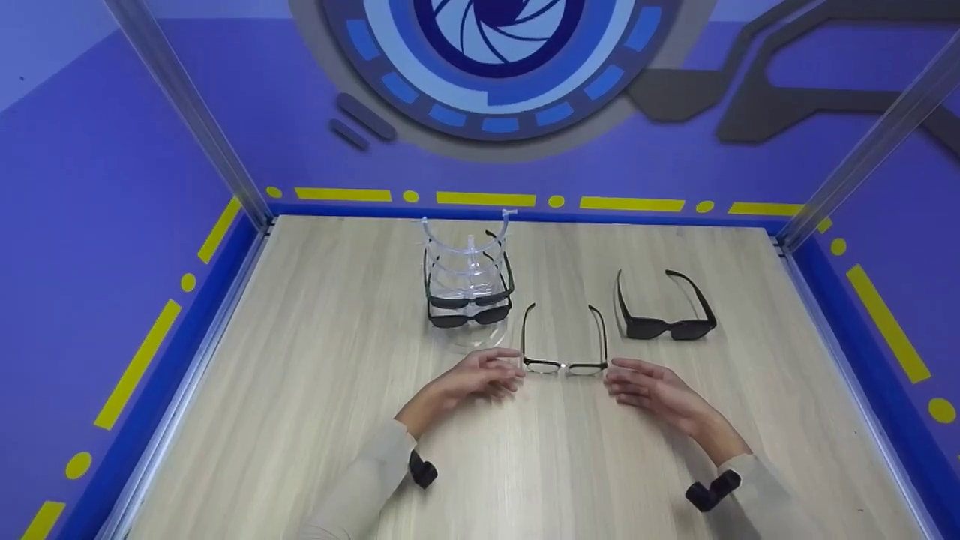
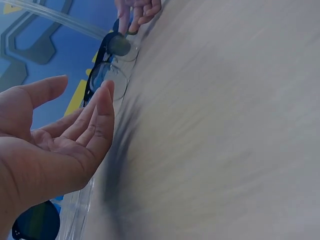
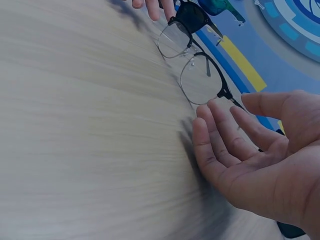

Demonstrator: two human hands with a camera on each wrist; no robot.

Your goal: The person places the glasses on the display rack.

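Note:
A pair of clear eyeglasses (image 1: 564,367) with dark upper rims stands on the table, its temples unfolded toward the back. My left hand (image 1: 480,373) is at the left end of the frame, fingers relaxed and holding nothing. At the right end is my right hand (image 1: 651,391), likewise loose with nothing in its grasp. In the right wrist view the fingertips (image 3: 215,107) come close to a round lens of the eyeglasses (image 3: 200,82). The left wrist view shows a gap between the left thumb and fingers, with the eyeglasses (image 2: 107,80) beyond them.
Behind my left hand stands a clear plastic display rack (image 1: 469,262) bearing two pairs of dark sunglasses (image 1: 470,315). Another pair of black sunglasses (image 1: 670,328) lies unfolded to the right. Blue panels (image 1: 525,172) wall in the wooden table (image 1: 315,322) at the back and sides.

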